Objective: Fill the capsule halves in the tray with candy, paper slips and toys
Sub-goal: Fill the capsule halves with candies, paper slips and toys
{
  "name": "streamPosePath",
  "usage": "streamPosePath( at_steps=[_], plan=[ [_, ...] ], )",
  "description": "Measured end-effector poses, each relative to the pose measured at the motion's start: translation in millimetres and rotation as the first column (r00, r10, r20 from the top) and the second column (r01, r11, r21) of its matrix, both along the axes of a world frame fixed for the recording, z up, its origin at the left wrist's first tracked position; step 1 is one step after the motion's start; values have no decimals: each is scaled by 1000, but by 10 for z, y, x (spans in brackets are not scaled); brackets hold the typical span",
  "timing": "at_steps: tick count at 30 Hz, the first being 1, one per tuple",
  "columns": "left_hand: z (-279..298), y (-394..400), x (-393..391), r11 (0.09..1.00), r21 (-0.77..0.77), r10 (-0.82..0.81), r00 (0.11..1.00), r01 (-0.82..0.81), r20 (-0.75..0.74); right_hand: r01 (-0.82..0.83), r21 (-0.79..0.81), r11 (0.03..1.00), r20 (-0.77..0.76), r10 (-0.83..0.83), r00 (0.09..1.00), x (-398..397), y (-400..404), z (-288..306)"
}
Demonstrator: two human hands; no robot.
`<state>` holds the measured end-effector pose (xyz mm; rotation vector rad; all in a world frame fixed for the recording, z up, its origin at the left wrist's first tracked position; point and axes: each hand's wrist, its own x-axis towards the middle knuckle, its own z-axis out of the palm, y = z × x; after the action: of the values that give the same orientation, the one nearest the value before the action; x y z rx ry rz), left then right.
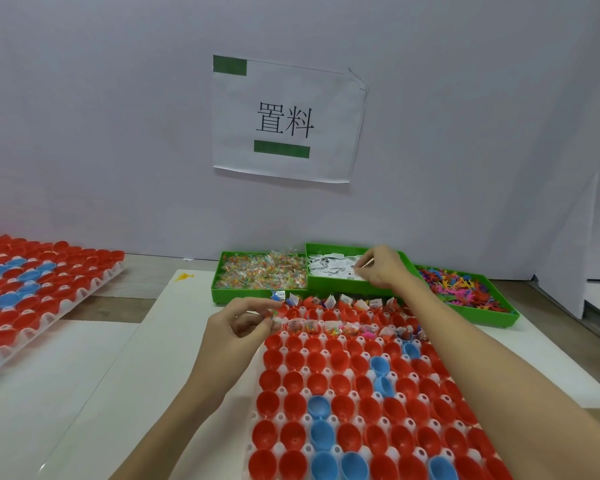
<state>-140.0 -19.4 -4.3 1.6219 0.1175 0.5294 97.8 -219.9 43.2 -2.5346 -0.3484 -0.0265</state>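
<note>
At the tray's far end | two rows filled, near rows empty | right hand pinches paper slips | left hand pinches candy

White tray at 6 o'clock, holding rows of upright, open red capsule halves with a few blue capsule halves among them. Farthest row: halves with folded paper slips standing in them. Second row: halves containing wrapped candy. Nearer rows: empty. At 12 o'clock, three green bins side by side: left, candy bin; middle, paper-slip bin; right, bin of multicoloured flat toys.
</note>
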Motion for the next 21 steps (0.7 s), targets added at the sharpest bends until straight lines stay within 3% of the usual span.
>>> streamPosePath(
  at_steps=[7,13,17,21],
  plan=[
    [-4,-2,8,1000,10,21,1000,-21,0,47,305,951,35,-60,998,8,-176,19],
    [-5,-5,6,999,-6,38,999,-38,-24,55,388,920,29,-72,997,-91,-274,-75],
    [46,-17,-24,999,-43,7,1000,-7,-15,18,522,853,92,-78,993,-389,-202,-27],
    [128,-98,-81,998,-34,-51,999,51,12,-106,617,780,109,49,993,-956,-141,23]
  ],
)
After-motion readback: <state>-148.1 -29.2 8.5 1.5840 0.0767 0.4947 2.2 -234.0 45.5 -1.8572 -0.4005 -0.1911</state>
